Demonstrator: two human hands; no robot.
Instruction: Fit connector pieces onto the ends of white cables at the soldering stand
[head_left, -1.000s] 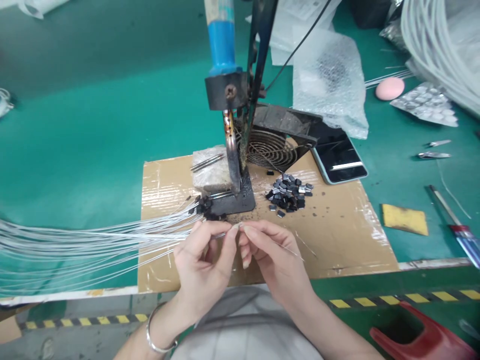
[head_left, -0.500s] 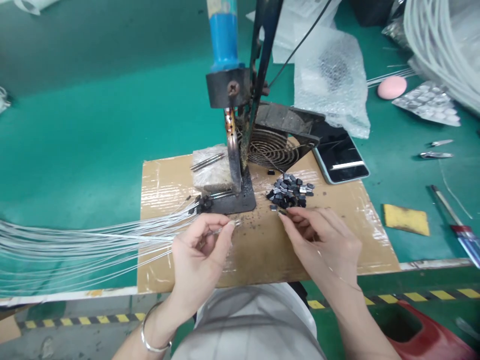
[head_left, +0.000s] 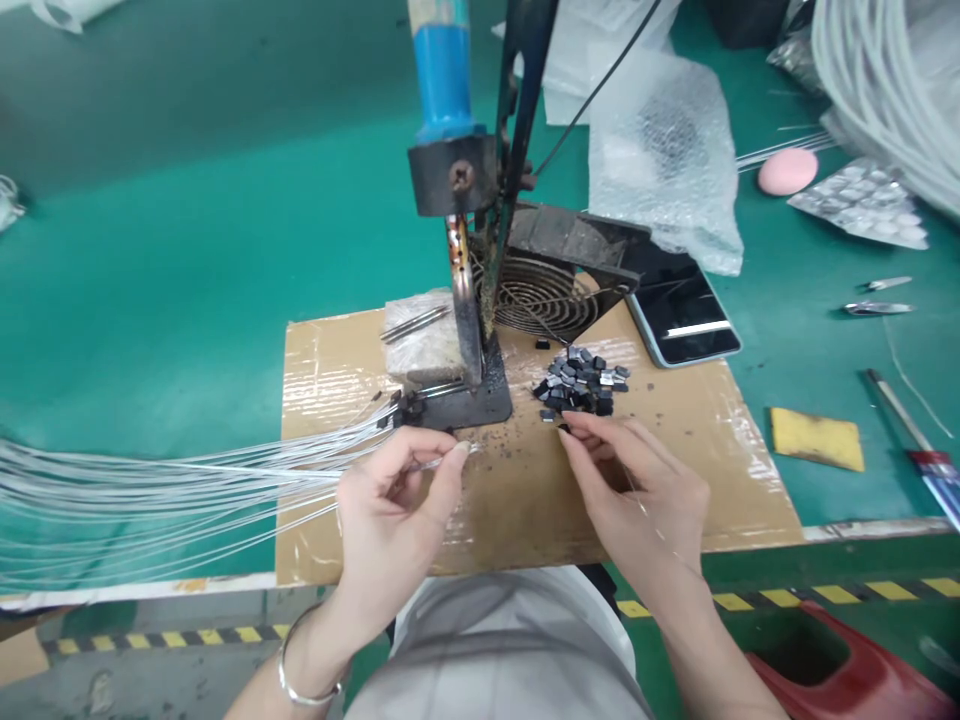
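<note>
My left hand [head_left: 397, 515] pinches the end of a thin white wire, whose tip pokes out past thumb and forefinger. Over the cardboard [head_left: 517, 520], my right hand [head_left: 641, 495] holds a small black plastic piece [head_left: 563, 427] between thumb and fingertips, just below a pile of like pieces [head_left: 577, 382]. A fine strand runs across the back of that hand. Above and between both hands, a soldering iron [head_left: 444, 90] is clamped upright with its tip pointing down. Left of it a bundle of white wires [head_left: 172, 485] ends in black pieces beside a dark base plate [head_left: 487, 400].
A small fan [head_left: 555, 290] leans behind the pile, next to a phone [head_left: 686, 315]. A wrapped block [head_left: 424, 340] carries metal tips. Rightward lie a yellow sponge [head_left: 816, 438], tweezers [head_left: 877, 308], a screwdriver [head_left: 900, 410] and a pink oval object [head_left: 787, 171]. Bubble wrap [head_left: 664, 150] lies behind.
My right hand has shifted slightly left with the black piece. My left hand has moved a little left, still pinching the wire.
</note>
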